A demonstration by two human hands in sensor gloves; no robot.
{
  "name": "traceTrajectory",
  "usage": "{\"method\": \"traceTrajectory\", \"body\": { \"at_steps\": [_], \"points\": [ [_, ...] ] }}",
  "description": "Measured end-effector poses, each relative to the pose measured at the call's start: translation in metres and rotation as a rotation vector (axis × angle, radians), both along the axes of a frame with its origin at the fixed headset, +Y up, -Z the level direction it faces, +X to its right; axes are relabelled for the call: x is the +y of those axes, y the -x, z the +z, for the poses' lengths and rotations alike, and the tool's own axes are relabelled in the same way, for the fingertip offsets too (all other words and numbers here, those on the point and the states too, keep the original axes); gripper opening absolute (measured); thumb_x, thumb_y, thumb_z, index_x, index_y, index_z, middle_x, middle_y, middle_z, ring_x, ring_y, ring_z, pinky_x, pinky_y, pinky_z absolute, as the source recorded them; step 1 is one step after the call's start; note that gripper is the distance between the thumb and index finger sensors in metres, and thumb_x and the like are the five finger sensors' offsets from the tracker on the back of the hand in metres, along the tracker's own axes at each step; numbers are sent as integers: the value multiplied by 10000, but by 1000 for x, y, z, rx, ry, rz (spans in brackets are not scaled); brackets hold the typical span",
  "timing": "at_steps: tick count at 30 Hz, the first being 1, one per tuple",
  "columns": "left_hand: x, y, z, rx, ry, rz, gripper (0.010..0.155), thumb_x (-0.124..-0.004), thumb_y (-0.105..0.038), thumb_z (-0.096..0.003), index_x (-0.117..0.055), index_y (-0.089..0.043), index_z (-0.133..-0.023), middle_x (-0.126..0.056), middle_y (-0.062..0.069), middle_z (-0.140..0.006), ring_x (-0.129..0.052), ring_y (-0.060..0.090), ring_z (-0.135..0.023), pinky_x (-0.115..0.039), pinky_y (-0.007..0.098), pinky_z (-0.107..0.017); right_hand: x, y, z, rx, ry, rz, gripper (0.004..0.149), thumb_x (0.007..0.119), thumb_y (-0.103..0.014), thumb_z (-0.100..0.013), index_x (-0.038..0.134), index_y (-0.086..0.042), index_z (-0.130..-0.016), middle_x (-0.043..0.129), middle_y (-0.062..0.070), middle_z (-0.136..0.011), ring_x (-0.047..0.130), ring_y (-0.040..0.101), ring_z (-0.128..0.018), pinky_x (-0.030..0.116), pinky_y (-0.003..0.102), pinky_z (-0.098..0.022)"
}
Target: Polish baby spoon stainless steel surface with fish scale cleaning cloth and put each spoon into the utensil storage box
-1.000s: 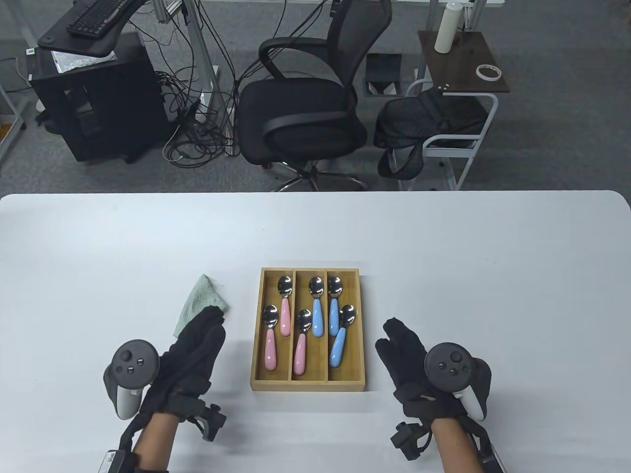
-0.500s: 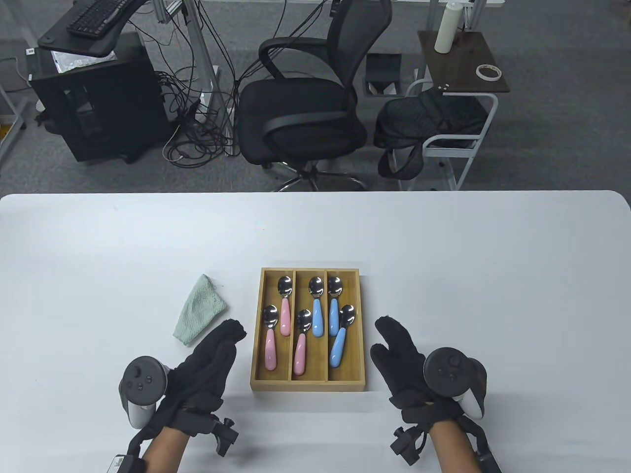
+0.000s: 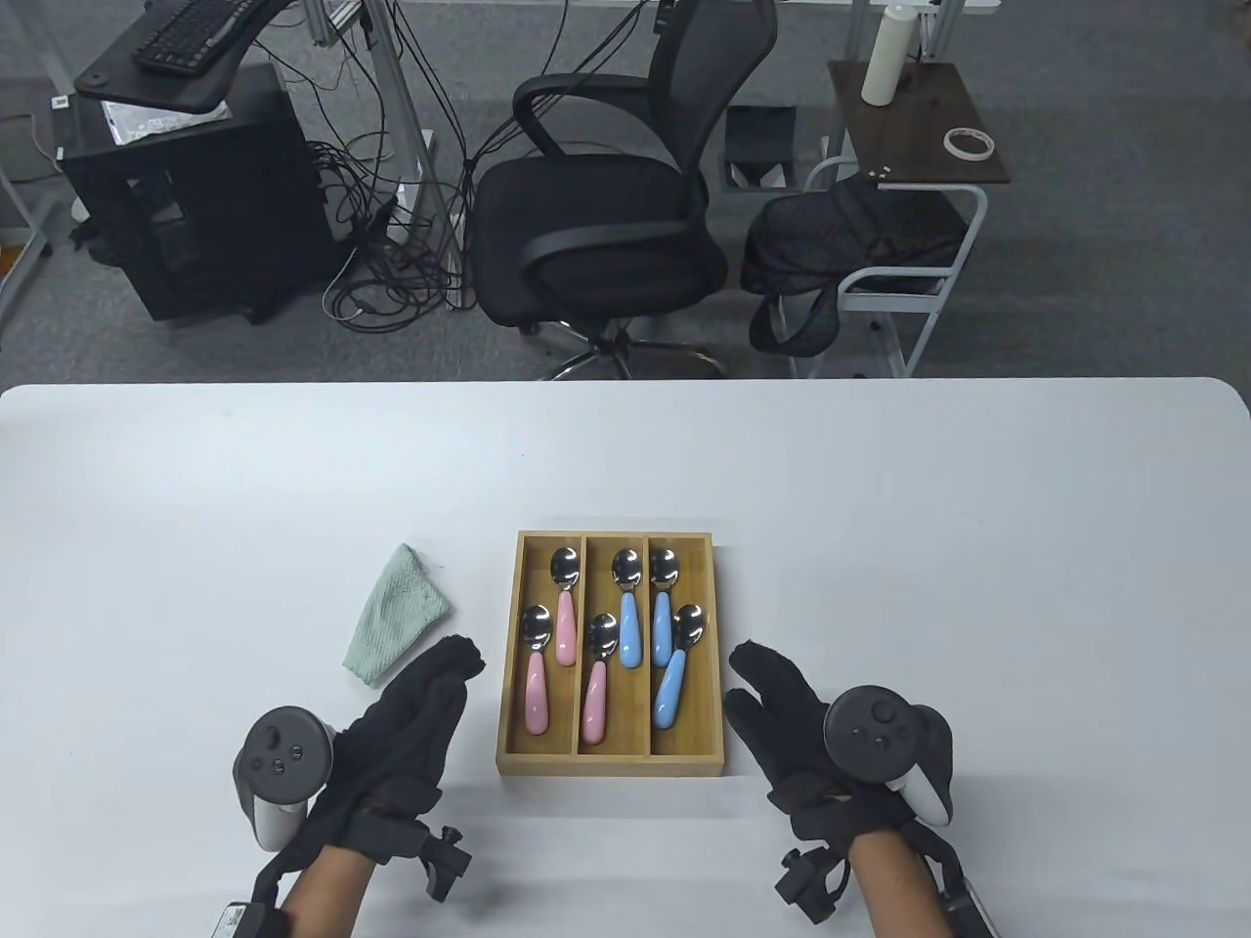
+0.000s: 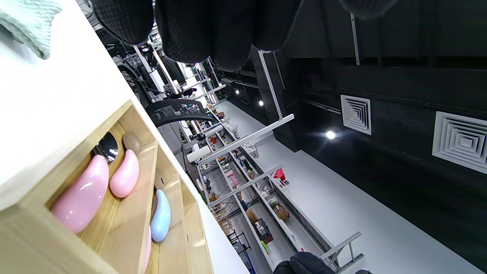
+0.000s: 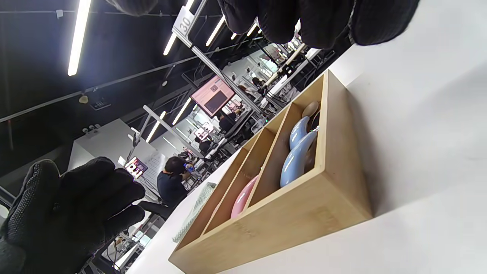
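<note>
Right now your left hand (image 3: 396, 738) and right hand (image 3: 797, 738) flank the wooden utensil storage box (image 3: 613, 765) on the white table (image 3: 880, 537), each with fingers straight and held together, gripping nothing and not touching the box. Inside it you have six baby spoons, bowls toward the far end: two pink ones (image 3: 549, 645) in the left compartment, a pink (image 3: 596, 689) and a blue (image 3: 628, 616) in the middle, and two blue (image 3: 672, 645) in the right, one lying tilted beside the other. Your pale green fish scale cleaning cloth (image 3: 394, 614) lies folded on the table to the left of the box, just beyond your left fingertips (image 3: 459, 653).
</note>
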State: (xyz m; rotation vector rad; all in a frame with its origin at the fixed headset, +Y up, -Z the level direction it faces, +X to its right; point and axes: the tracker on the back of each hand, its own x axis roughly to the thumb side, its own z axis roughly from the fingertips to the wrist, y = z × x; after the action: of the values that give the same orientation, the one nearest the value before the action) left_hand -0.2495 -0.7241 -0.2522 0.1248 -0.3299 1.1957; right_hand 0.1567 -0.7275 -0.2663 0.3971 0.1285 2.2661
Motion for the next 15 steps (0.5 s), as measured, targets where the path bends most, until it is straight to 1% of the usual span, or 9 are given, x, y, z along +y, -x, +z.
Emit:
{"method": "traceTrajectory", "body": {
  "at_steps": [13, 15],
  "points": [
    [-2, -2, -1, -8, 16, -23, 666, -514, -593, -629, -613, -124, -1091, -722, 137, -1067, -769, 431, -967, -664, 632, -690, -2, 3, 0, 7, 23, 53, 693, 458, -552, -653, 411, -51, -1130, 492, 259, -1140, 617, 548, -978, 625, 658, -667],
    [-2, -2, -1, -8, 14, -28, 664, -514, -593, -628, -621, -124, -1086, -733, 136, -1060, -778, 427, -961, -669, 629, -688, -3, 4, 0, 14, 43, 68, 687, 463, -545, -654, 419, -48, -1127, 498, 259, -1137, 631, 559, -964, 631, 655, -662]
  ]
}}
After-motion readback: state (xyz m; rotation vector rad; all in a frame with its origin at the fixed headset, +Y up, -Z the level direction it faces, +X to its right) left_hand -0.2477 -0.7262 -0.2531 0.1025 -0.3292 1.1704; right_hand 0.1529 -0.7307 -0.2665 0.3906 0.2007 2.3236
